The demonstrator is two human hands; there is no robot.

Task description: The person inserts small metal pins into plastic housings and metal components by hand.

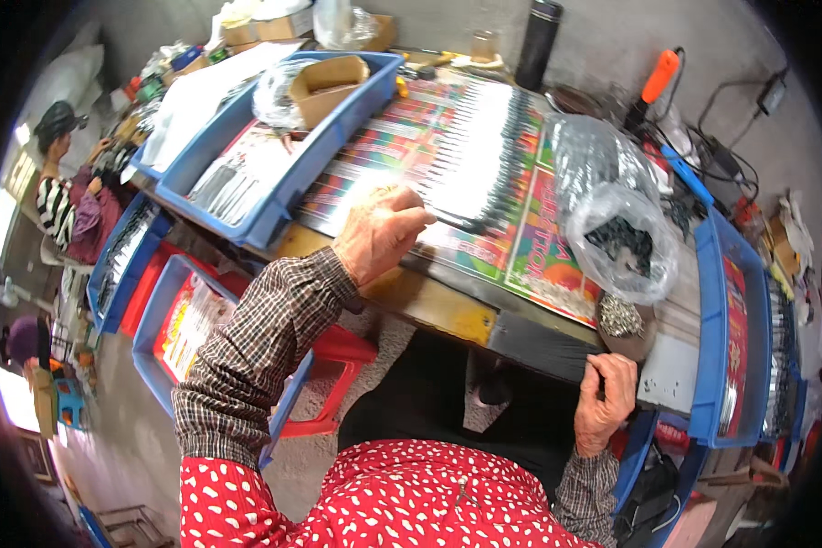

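My left hand [382,230] is closed above the table's near edge, at the near end of a row of slim silvery pieces with dark ends [484,151]. A thin dark piece shows right beside its fingertips; whether they grip it I cannot make out. The row lies on a colourful printed sheet [548,260]. At the table's front edge my right hand [607,397] has its fingers curled and pressed together, and anything inside is hidden. Just beyond it stands a brown dish of small metal parts [619,318]. Behind the dish lies an open clear bag with dark small parts [623,247].
A long blue tray [288,196] with a cardboard box sits at the left, another blue tray [703,365] at the right. A black flask [539,46] and an orange-handled tool [658,78] are at the back. A red stool [347,365] stands below; another person [73,192] sits far left.
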